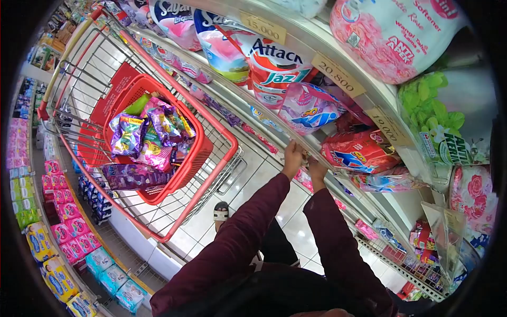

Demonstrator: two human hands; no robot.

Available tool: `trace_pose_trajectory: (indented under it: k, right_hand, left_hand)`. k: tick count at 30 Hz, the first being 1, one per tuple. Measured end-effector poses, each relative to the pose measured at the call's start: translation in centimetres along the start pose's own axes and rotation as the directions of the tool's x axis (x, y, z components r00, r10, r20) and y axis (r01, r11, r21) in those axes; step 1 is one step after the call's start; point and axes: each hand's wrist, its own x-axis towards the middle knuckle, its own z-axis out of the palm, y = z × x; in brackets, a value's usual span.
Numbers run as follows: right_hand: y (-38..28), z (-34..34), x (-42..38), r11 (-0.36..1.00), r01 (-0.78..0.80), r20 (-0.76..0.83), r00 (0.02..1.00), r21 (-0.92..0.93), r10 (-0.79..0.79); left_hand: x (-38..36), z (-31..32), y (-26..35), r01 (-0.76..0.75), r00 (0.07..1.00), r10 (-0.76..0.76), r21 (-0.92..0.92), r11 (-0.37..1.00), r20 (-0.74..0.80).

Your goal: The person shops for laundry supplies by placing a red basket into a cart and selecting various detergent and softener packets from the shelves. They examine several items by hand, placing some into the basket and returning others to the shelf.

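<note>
At the front edge of the lower shelf [274, 119], my left hand [293, 159] has its fingers bent and drawn together. Close beside it, my right hand [317, 170] is also curled at the same edge. Whatever the fingers hold there is too small or hidden to make out. Just beyond the hands lie a purple-pink So Klin-style detergent pouch [309, 110] and a red detergent pouch [362, 151]. An Attack Jaz1 pouch [274, 68] stands further along the same shelf.
To the left stands a metal shopping cart [182, 98] carrying a red basket [203, 153] filled with colourful packets [156, 129]. Price tags [338, 74] line the upper shelf, which holds large softener pouches [393, 37]. Another stocked shelf [68, 211] runs along the far left.
</note>
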Motion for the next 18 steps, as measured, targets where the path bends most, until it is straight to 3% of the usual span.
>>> trace_pose_trajectory:
  k: [2, 3, 5, 6, 7, 9, 11, 13, 14, 15, 17, 18]
  right_hand:
    - [-1.2, -1.0, -0.1, 0.984, -0.053, 0.132, 0.988, -0.172, 0.077]
    - [0.5, -0.2, -0.4, 0.986, -0.043, 0.142, 0.988, -0.163, 0.066]
    - [3.9, 1.9, -1.5, 0.961, -0.123, 0.076, 0.991, 0.248, 0.108]
    - [2.9, 0.9, -1.6, 0.959, -0.111, 0.091, 0.992, 0.259, 0.090]
    - [1.8, -0.1, -1.5, 0.955, -0.194, 0.106, 0.979, 0.226, 0.174]
    - [0.0, -1.6, -1.3, 0.921, -0.358, 0.126, 0.931, 0.151, 0.341]
    - [3.5, 2.2, -0.6, 0.835, -0.548, -0.014, 0.836, 0.056, 0.549]
    - [7.2, 4.0, -0.8, 0.541, -0.686, 0.329, 0.717, 0.486, 0.614]
    - [11.4, 6.4, -0.3, 0.716, -0.586, 0.205, 0.808, 0.380, 0.553]
    - [5.9, 3.5, -0.8, 0.493, -0.619, 0.286, 0.753, 0.611, 0.592]
    - [0.6, -0.6, -1.0, 0.273, -0.606, 0.438, 0.758, 0.747, 0.484]
    - [1.9, 0.3, -0.4, 0.275, -0.607, 0.446, 0.761, 0.746, 0.472]
  left_hand:
    - [-1.6, -1.2, -0.9, -0.177, 0.984, 0.178, 0.084, 0.981, -0.003]
    - [-3.2, -0.5, -0.1, -0.140, 0.986, 0.143, 0.040, 0.989, -0.080]
    - [-5.3, -1.3, -1.1, -0.213, 0.976, 0.217, 0.159, 0.964, -0.014]
    - [-7.2, -0.9, 0.3, -0.197, 0.980, 0.197, 0.142, 0.970, 0.017]
    - [-8.8, -0.3, 1.9, -0.185, 0.982, 0.180, 0.127, 0.974, 0.047]
    - [-11.2, -0.2, 4.3, -0.237, 0.967, 0.197, 0.287, 0.928, 0.164]
    - [-13.0, -0.2, 6.9, -0.193, 0.965, 0.113, 0.345, 0.919, 0.238]
    - [-14.4, -0.9, 11.0, -0.149, 0.922, 0.014, 0.321, 0.935, 0.387]
    - [-15.5, -1.1, 14.0, -0.197, 0.908, 0.052, 0.317, 0.928, 0.415]
    - [-16.5, -1.6, 16.9, -0.245, 0.891, 0.087, 0.311, 0.918, 0.445]
    - [-18.1, -3.4, 21.6, -0.294, 0.889, 0.132, 0.327, 0.898, 0.438]
    - [-18.8, -4.6, 23.7, -0.344, 0.880, 0.176, 0.337, 0.876, 0.441]
